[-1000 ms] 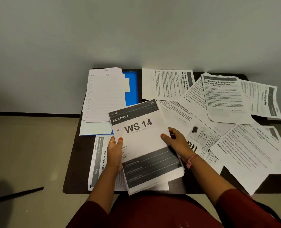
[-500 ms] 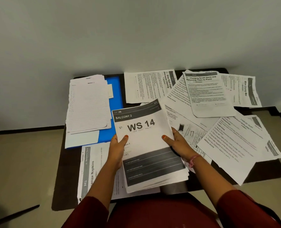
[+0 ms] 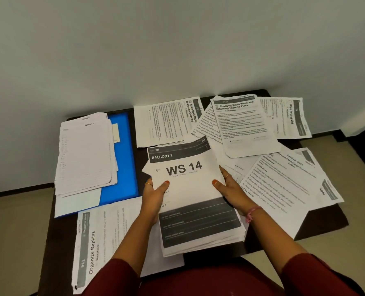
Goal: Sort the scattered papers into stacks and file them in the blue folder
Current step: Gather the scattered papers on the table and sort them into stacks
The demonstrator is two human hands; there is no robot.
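Pale grey wall filled the upper half of the frame, and below it a dark brown tabletop (image 3: 331,221) carried loose printed sheets. At the centre of the frame, a thick stack of white papers topped by a sheet printed "WS 14" (image 3: 190,189) was held between both hands. The left hand (image 3: 153,197) gripped the stack's left edge, thumb curled onto the top sheet and fingers underneath. The right hand (image 3: 230,186) held the right edge the same way, thumb on top, a pink thread bracelet (image 3: 251,213) at its wrist. At the left of the frame lay a flat bright blue plastic folder (image 3: 121,167), partly covered by a pile of ruled white pages (image 3: 85,154) that rested on it. At the lower left, a white sheet headed "Organize Napkins" (image 3: 94,251) overhung the tabletop's near edge. Scattered white printed sheets (image 3: 279,189) overlapped one another across the right and upper right, among them one headed "Charging Small Items and Returning Them to Place" (image 3: 245,127). Dark red sleeves (image 3: 117,278) showed along the bottom edge.
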